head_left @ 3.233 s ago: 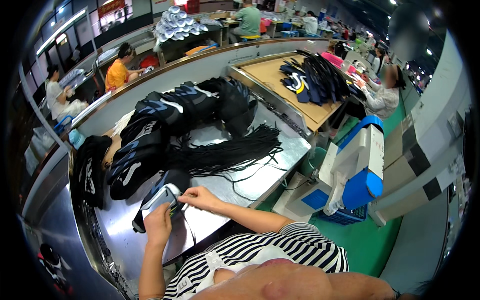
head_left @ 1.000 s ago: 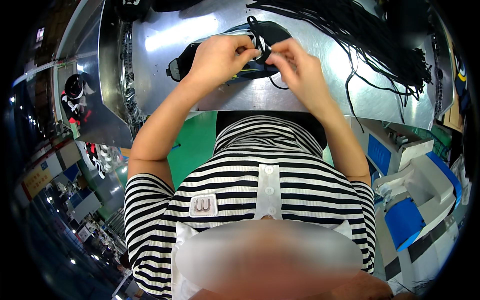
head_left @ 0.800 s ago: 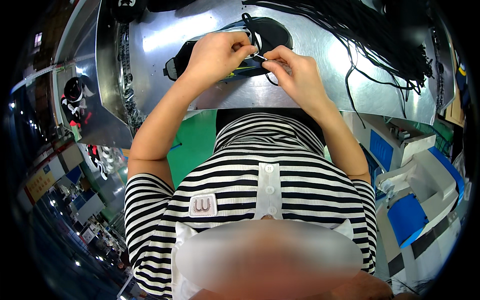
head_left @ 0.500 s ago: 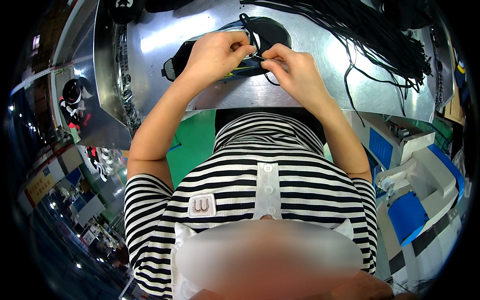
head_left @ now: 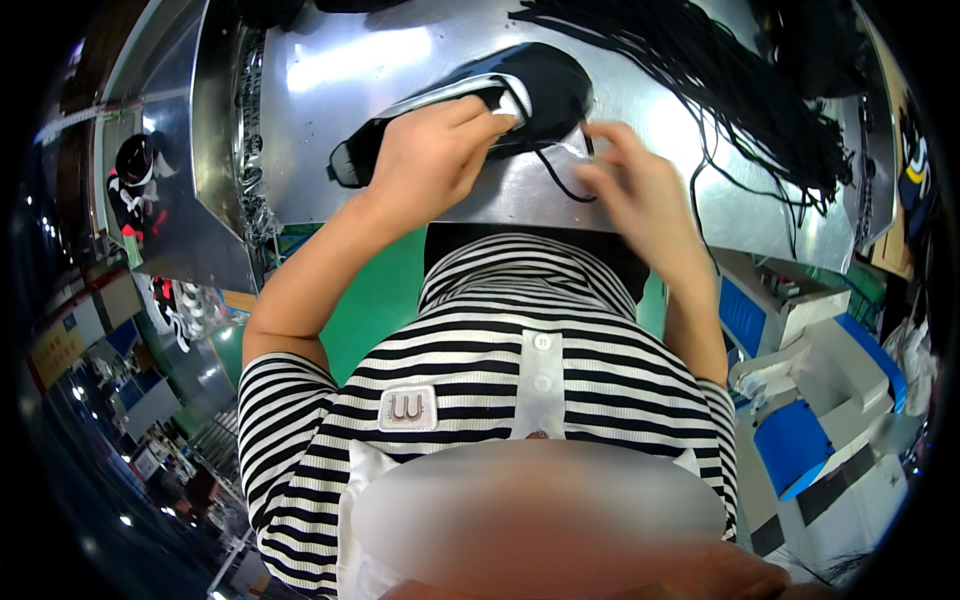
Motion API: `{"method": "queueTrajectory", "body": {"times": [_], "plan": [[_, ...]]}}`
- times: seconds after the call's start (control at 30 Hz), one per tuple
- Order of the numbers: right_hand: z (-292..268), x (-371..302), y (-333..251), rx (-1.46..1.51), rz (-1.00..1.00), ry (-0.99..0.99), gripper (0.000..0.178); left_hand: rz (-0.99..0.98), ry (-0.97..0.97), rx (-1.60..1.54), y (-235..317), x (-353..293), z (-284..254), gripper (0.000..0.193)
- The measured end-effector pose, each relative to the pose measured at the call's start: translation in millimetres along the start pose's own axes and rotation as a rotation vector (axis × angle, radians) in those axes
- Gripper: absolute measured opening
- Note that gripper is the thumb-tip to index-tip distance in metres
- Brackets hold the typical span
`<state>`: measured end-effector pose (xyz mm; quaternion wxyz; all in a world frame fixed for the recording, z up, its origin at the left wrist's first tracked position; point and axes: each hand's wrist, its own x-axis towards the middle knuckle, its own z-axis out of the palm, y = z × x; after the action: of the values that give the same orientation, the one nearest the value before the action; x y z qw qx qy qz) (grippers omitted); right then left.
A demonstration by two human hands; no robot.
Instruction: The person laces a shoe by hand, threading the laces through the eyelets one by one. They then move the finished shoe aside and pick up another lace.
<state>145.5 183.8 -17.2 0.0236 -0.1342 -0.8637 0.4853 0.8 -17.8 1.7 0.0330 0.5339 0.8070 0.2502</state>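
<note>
A dark shoe (head_left: 555, 85) with a pale-lined opening lies on its side on the metal table, toe to the right. My left hand (head_left: 435, 155) is closed at the shoe's opening, thumb and fingers gripping near the pale tongue; the fingertips are partly hidden. From the shoe's near side a black shoelace (head_left: 558, 182) curves out toward my right hand (head_left: 640, 185). That hand is just right of the shoe, smeared by motion, with a dark stretch of lace between its thumb and forefinger.
A thick bundle of black laces (head_left: 720, 90) spreads over the right of the metal table (head_left: 340, 110), some strands hanging past the near edge. Dark items (head_left: 270, 10) sit at the far left. Blue and white equipment (head_left: 800, 440) stands at the lower right.
My right hand has moved right and down, away from the left hand, and the lace now bows out toward it. My left hand has slid slightly lower. The lace loop above the shoe no longer shows.
</note>
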Motion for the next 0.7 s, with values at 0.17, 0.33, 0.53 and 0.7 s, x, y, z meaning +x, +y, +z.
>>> {"method": "queueTrajectory", "body": {"times": [0.17,0.33,0.53,0.7], "plan": [[-15.4,44.1,19.6,0.544,0.099,0.203,0.028,0.219,0.075,0.146,6.7,1.9,5.1,0.025],[5.2,62.0,6.6,0.588,0.116,0.173,0.046,-0.370,-0.238,-0.622,-6.7,-3.8,-20.6,0.036],[27.3,51.3,2.5,0.464,-0.070,0.251,0.049,-0.810,-0.557,-1.060,-37.2,0.8,-5.0,0.041],[26.1,47.6,-12.0,0.415,-0.071,0.291,0.047,-0.845,-0.652,-0.923,-31.9,14.6,-2.1,0.041]]}}
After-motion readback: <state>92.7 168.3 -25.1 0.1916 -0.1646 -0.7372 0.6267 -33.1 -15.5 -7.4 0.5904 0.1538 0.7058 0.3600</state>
